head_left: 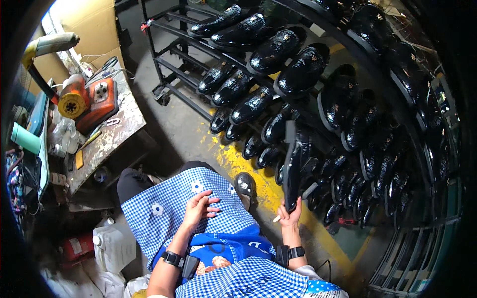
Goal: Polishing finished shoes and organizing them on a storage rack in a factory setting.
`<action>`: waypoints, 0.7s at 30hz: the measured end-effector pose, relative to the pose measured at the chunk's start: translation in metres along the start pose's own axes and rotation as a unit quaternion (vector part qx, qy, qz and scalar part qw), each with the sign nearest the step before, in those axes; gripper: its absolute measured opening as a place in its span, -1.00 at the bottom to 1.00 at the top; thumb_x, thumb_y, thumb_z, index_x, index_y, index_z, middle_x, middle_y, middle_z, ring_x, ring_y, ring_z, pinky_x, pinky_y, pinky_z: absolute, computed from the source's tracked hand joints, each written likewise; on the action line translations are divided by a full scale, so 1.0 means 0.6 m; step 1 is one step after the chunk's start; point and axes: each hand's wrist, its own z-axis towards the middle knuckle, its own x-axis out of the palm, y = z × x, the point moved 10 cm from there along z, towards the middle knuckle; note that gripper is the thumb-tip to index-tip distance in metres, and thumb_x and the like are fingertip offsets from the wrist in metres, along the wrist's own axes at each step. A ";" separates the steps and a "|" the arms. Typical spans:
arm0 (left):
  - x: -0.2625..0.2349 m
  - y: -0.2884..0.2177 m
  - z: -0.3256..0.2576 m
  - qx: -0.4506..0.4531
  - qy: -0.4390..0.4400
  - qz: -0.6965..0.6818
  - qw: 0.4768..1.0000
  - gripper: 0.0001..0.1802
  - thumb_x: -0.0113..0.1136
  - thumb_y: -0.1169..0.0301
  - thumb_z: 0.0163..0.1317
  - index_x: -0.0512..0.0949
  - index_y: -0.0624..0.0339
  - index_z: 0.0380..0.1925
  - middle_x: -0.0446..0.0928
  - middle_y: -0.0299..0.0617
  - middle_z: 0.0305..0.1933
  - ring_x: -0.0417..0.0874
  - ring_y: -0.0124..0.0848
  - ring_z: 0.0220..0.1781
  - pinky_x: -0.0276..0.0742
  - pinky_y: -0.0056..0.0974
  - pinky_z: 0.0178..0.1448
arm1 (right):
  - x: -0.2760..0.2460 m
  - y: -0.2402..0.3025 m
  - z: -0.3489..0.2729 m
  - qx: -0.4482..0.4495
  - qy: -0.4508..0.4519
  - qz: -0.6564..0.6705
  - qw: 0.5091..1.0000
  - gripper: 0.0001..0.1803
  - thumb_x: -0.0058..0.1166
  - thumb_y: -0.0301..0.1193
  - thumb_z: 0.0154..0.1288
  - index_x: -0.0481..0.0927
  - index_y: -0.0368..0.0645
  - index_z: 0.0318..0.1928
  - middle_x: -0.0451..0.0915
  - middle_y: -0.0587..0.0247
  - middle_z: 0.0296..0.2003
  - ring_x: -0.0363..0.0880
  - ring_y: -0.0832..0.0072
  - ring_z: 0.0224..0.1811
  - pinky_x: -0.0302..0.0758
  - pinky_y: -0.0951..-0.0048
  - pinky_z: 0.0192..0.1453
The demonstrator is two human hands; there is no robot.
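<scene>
A black shoe [294,169] stands upright on end in my right hand [289,213], its fingers closed around the lower end. A small white piece [277,218] pokes out beside those fingers; its kind is too small to tell. My left hand [200,209] hovers over the blue-and-white checked apron [171,198] on my lap, its fingers loosely bent and apart, with nothing visible in them. Beyond the held shoe, glossy black shoes [276,49] fill the tiers of a dark metal rack [181,94].
To the left is a worn table [126,114] bearing an orange machine [102,99] and a yellow-handled tool [89,139]. A white jug [114,248] and a red container [77,248] stand below it. Yellow paint [231,164] marks the floor beside the rack.
</scene>
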 end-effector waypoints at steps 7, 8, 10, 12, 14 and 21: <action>-0.016 -0.046 -0.025 0.032 -0.030 -0.043 0.998 -0.56 -0.14 0.22 0.32 0.29 0.24 0.11 0.53 -0.03 -0.08 0.64 -0.29 -0.27 0.59 -0.30 -0.23 | 0.111 -0.108 -0.052 0.178 0.241 0.026 0.954 -0.45 0.11 -0.02 0.10 0.48 -0.28 -0.14 0.55 0.20 -0.46 0.30 0.59 -0.82 0.24 0.57 -0.73; -0.030 -0.061 -0.037 0.044 -0.051 -0.047 0.997 -0.53 -0.14 0.17 0.31 0.29 0.23 0.11 0.52 -0.03 -0.06 0.63 -0.30 -0.26 0.59 -0.32 -0.24 | 0.107 -0.114 -0.047 0.166 0.171 -0.036 0.971 -0.43 0.18 -0.08 0.05 0.46 -0.26 -0.07 0.58 0.19 -0.36 0.43 0.53 -0.66 0.37 0.54 -0.61; -0.038 -0.104 -0.057 0.076 -0.068 -0.047 0.994 -0.40 -0.13 -0.01 0.26 0.27 0.19 0.15 0.48 -0.02 0.01 0.61 -0.29 -0.19 0.58 -0.31 -0.22 | 0.078 -0.121 -0.038 0.162 0.117 -0.102 0.975 -0.30 0.30 -0.20 -0.10 0.40 -0.22 0.08 0.58 0.22 -0.16 0.60 0.38 -0.22 0.58 0.41 -0.20; -0.047 -0.143 -0.079 0.094 -0.073 -0.073 0.990 -0.31 -0.16 -0.11 0.23 0.19 0.12 0.21 0.42 -0.05 0.09 0.58 -0.25 -0.11 0.59 -0.23 -0.16 | 0.154 -0.106 -0.048 0.128 0.184 -0.186 0.957 -0.18 0.35 -0.28 -0.19 0.33 -0.27 0.14 0.48 0.17 -0.01 0.48 0.34 -0.01 0.38 0.36 0.15; -0.056 -0.188 -0.111 0.107 -0.076 -0.123 0.984 -0.26 -0.20 -0.19 0.19 0.18 0.07 0.23 0.40 -0.08 0.11 0.57 -0.23 -0.09 0.59 -0.19 -0.13 | 0.264 -0.099 -0.077 0.122 0.269 -0.299 0.907 -0.12 0.35 -0.41 -0.23 0.25 -0.31 0.20 0.36 0.12 0.12 0.33 0.36 0.16 0.17 0.37 0.30; -0.107 -0.216 -0.187 0.140 -0.052 -0.037 0.988 -0.30 0.14 0.11 0.07 0.18 0.00 0.21 0.31 -0.27 0.14 0.35 -0.41 0.14 0.32 -0.31 0.16 | 0.379 -0.090 -0.090 -0.116 0.328 -0.735 0.582 0.08 0.45 -0.44 -0.45 0.23 -0.09 0.25 0.56 -0.02 -0.14 0.59 0.28 -0.14 0.48 0.40 -0.09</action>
